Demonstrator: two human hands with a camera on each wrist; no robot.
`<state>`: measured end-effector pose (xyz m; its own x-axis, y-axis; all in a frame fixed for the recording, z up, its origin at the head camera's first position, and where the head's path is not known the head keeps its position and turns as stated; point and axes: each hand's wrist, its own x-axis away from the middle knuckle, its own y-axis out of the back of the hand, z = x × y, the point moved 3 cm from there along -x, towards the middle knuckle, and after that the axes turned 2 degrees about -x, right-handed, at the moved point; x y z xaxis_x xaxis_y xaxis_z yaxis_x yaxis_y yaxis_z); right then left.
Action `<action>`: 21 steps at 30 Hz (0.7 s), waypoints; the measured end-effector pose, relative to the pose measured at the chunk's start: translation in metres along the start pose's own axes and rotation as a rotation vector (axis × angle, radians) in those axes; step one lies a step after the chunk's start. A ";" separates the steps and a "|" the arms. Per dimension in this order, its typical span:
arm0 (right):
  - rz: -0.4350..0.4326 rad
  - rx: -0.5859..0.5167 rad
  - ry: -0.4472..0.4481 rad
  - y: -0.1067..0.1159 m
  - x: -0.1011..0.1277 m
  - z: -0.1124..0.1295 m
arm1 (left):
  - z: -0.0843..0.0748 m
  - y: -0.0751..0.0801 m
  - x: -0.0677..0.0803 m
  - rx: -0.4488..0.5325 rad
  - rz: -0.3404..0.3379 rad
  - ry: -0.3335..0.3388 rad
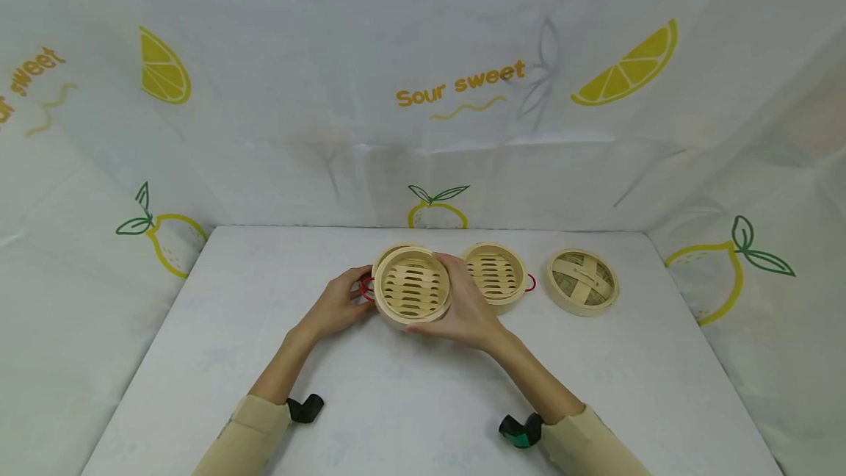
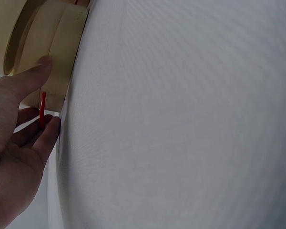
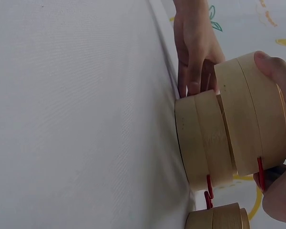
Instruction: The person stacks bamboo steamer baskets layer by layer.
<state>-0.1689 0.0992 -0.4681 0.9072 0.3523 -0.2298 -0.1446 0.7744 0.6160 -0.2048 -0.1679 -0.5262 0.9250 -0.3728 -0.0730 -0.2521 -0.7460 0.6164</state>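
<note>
My right hand (image 1: pixel 472 311) grips a round bamboo steamer basket (image 1: pixel 415 285) by its right side, thumb at the near wall. This basket is slightly tilted, just over a second bamboo steamer basket (image 3: pixel 200 143) that stands on the table. In the right wrist view, a narrow wedge of gap shows between the two. My left hand (image 1: pixel 337 303) holds the lower basket at its left side, the thumb on its wall and the fingers by a red loop handle (image 2: pixel 42 109). From the head view the lower basket is mostly hidden under the upper one.
Just right of my right hand stands another slatted steamer basket (image 1: pixel 496 276) with a red loop. Farther right lies a woven bamboo lid (image 1: pixel 583 281). The white table (image 1: pixel 396 402) meets a lemon-printed cloth backdrop (image 1: pixel 317 167) at its back and sides.
</note>
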 end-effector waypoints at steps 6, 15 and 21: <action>0.011 0.024 -0.012 -0.002 -0.004 0.001 | -0.001 0.000 0.000 0.008 0.009 0.008; 0.020 0.013 -0.028 -0.004 -0.009 -0.001 | -0.001 0.001 0.001 -0.002 -0.007 0.004; 0.018 0.016 -0.038 -0.003 -0.012 -0.002 | -0.001 0.000 0.001 -0.007 -0.006 -0.006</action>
<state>-0.1797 0.0932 -0.4688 0.9189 0.3457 -0.1901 -0.1551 0.7595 0.6317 -0.2039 -0.1673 -0.5257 0.9249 -0.3715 -0.0814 -0.2442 -0.7443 0.6216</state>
